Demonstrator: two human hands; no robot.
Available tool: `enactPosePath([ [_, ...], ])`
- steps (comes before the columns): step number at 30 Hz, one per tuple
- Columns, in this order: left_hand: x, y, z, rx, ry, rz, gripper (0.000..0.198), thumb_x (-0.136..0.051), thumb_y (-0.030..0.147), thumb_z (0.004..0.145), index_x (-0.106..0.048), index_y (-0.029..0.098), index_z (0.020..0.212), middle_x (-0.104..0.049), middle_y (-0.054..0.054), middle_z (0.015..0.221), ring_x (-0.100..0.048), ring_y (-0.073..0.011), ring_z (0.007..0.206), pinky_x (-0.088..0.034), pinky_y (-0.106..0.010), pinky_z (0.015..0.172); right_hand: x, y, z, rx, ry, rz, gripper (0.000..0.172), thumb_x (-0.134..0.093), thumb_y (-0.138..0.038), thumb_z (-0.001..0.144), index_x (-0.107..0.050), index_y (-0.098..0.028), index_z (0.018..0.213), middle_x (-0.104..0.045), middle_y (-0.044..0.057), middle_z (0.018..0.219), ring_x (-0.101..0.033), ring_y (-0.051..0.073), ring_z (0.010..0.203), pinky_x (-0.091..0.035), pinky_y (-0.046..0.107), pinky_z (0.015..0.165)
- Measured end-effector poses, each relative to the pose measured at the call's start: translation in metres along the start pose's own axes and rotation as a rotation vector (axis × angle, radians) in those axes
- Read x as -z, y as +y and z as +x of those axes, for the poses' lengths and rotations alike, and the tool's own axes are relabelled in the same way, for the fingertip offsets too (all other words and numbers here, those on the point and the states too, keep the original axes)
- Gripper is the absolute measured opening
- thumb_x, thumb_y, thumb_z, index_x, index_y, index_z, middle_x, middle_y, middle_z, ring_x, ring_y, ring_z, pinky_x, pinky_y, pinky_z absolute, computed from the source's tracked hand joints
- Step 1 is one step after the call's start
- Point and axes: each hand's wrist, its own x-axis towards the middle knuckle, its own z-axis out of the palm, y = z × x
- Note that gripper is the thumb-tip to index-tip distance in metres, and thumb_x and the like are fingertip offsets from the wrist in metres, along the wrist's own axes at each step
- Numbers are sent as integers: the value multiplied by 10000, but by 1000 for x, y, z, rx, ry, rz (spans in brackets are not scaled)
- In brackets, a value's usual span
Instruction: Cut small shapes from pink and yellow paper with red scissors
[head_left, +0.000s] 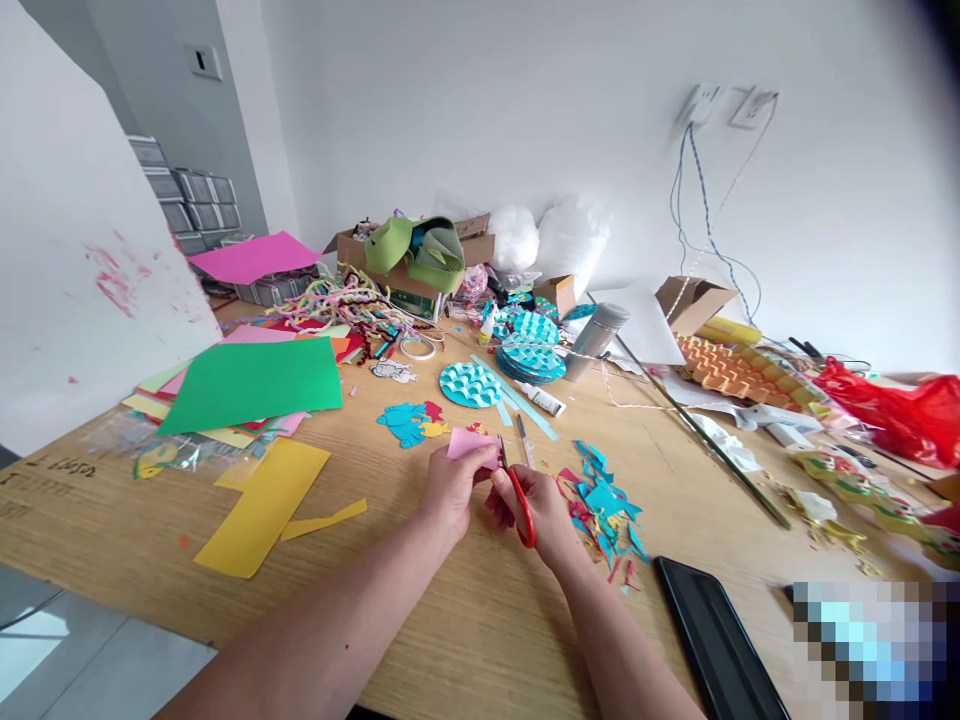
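Note:
My left hand (pixel 450 487) pinches a small pink piece of paper (pixel 471 444) above the wooden table (pixel 480 610). My right hand (pixel 534 508) grips red-handled scissors (pixel 517 497), their blades pointing up at the pink paper's right edge. Just beyond the hands lie a blue and red paper cut-out (pixel 409 421) and a round blue wave-patterned paper disc (pixel 469 384). Blue and red paper scraps (pixel 600 500) are scattered to the right of my right hand.
Green (pixel 255 382), yellow (pixel 262 505) and pink sheets lie at the left. A black tablet (pixel 716 640) sits near the front right edge. Boxes, a glue stick (pixel 540 398), a metal bottle (pixel 595 340), an orange paper piece (pixel 739 370) and a red bag (pixel 892 410) crowd the back and right.

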Motion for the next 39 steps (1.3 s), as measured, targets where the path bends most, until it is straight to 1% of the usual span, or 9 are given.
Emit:
enactPosePath([
  [6,0,0,0,6,4,-18,163,-776,170,504,-698,119,638,-653,-31,616,-594,-125,580,-467,-229,569,0,-2,-2,2,-10,10,499,-646,-634,730,-537,-167,592,-598,20,473,-528,117,370,-408,211,381],
  [13,-1,0,-1,5,-33,-28,136,-768,176,522,-691,122,620,-641,-27,606,-589,-124,577,-469,-232,569,0,-5,-4,10,-13,10,517,-620,-646,747,-547,-159,589,-576,15,452,-534,123,381,-412,216,391],
  [18,-1,2,-3,5,-30,-13,117,-749,166,511,-684,126,600,-631,-25,585,-584,-127,562,-449,-227,539,-1,-5,-3,4,-9,26,514,-630,-644,738,-539,-160,591,-583,19,468,-542,126,385,-398,215,383],
  [24,-2,1,-4,2,-37,8,85,-720,179,538,-667,132,585,-617,-20,572,-568,-121,542,-429,-221,516,0,-3,-2,-14,8,25,510,-668,-643,697,-521,-170,575,-587,15,474,-531,119,371,-397,211,369],
  [32,0,0,-2,-5,-15,20,107,-729,184,530,-664,132,598,-621,-24,581,-568,-124,546,-427,-226,515,1,0,-1,-37,15,20,511,-683,-654,665,-496,-187,572,-600,17,484,-533,126,359,-402,222,357],
  [39,-1,1,-2,-4,-22,23,104,-730,182,534,-665,127,594,-616,-20,574,-566,-121,549,-432,-228,526,2,0,-2,-35,2,32,514,-680,-657,672,-495,-185,588,-599,16,485,-540,128,372,-397,219,365],
])
